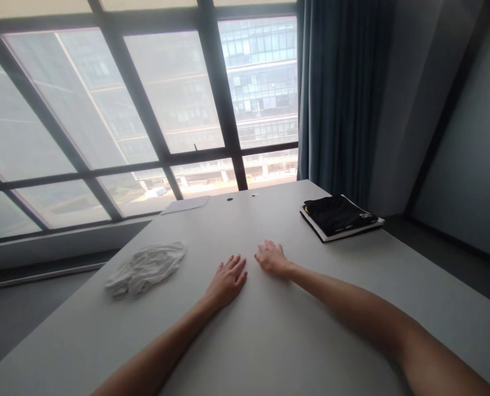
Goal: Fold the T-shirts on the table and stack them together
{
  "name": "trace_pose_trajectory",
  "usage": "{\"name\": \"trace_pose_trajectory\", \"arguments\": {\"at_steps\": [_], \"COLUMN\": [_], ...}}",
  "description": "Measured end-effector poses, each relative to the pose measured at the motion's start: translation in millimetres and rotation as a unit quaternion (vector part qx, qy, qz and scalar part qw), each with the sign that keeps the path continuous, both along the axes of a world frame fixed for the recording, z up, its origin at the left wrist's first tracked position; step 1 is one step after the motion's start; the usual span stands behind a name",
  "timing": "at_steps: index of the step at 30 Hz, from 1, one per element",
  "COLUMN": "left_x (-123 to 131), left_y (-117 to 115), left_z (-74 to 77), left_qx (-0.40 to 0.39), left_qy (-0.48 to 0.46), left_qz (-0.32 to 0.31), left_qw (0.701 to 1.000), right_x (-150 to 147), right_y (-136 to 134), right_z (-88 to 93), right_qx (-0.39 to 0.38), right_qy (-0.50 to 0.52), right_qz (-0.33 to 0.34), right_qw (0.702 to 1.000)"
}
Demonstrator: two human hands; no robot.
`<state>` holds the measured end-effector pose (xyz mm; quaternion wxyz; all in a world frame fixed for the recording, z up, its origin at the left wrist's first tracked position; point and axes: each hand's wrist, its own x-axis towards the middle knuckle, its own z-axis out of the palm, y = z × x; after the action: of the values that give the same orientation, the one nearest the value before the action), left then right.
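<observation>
My left hand (228, 279) lies flat on the white table (270, 341), palm down, fingers stretched out and holding nothing. My right hand (272, 257) rests flat beside it, a little farther away, also open and empty. The two hands are close together but apart. A crumpled white garment (146, 268) lies on the table to the left of my left hand. A folded black garment (336, 214) sits on top of a folded white one (346, 233) at the far right of the table.
A white sheet of paper (186, 204) lies at the table's far edge near two small cable holes (229, 199). Beyond is a large window (137, 110) with dark frames. A blue curtain (339, 93) hangs at the right.
</observation>
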<state>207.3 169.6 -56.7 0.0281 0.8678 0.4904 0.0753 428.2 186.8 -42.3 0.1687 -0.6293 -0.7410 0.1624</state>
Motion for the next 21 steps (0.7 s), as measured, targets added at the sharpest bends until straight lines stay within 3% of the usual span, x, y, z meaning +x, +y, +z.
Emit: {"name": "trace_pose_trajectory", "arguments": {"at_steps": [3,8,14,17,21], "left_x": [3.7,5.9,6.3,5.8,5.9], "left_y": [-6.4,-4.7,-4.8,-2.4,-0.4], "left_z": [1.7,4.1,4.1,2.2,0.5], "left_qx": [0.004,0.003,0.011,0.01,0.012], "left_qy": [-0.001,0.001,-0.006,-0.011,-0.013], "left_qz": [0.0,-0.009,-0.015,-0.016,-0.012], "left_qw": [1.0,1.0,1.0,1.0,1.0], "right_x": [-8.6,-9.2,-1.0,31.9,127.0], "right_y": [-12.9,-23.6,-20.3,-11.4,-3.2], "right_z": [-9.7,-11.0,-5.9,10.6,41.0], "right_qx": [0.028,0.065,0.112,0.195,0.271], "right_qy": [-0.036,-0.064,-0.006,0.023,-0.019], "right_qz": [0.007,0.013,0.002,-0.043,-0.195], "right_qw": [0.999,0.996,0.994,0.98,0.942]}}
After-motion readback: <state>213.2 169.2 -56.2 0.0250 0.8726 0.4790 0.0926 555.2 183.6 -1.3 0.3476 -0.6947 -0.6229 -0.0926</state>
